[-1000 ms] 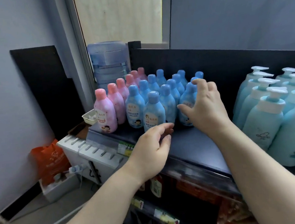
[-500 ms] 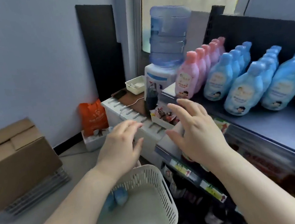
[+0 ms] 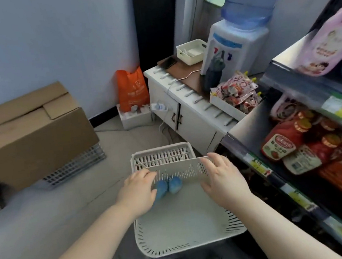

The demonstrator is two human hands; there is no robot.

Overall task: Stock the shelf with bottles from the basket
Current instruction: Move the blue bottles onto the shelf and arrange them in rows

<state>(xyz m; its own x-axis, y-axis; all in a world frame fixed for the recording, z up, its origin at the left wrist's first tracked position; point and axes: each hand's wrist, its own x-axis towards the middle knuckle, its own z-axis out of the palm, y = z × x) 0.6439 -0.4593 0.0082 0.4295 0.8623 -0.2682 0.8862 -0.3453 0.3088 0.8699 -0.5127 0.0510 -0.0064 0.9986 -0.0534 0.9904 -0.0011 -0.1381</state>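
Note:
A white slotted basket (image 3: 191, 240) sits low in front of me on the floor. Two blue bottles (image 3: 169, 186) lie side by side at its far end. My left hand (image 3: 137, 189) is over the basket's left side, fingers spread and reaching onto the left bottle, partly covering it. My right hand (image 3: 222, 177) hovers open over the basket's right side, holding nothing. The shelf (image 3: 314, 83) runs along the right edge, with a pink bottle (image 3: 331, 45) standing on its top level.
Red sauce packs (image 3: 284, 144) fill the lower shelf level. A white cabinet (image 3: 187, 108) carries a water dispenser (image 3: 239, 42), a small tray (image 3: 192, 51) and snack packets. A cardboard box (image 3: 27, 133) stands left, an orange bag (image 3: 132, 89) by the wall.
My view swung from the shelf top down to the floor. Both hands left the shelved blue bottles and dropped into the basket, the left one arriving at the bottles there.

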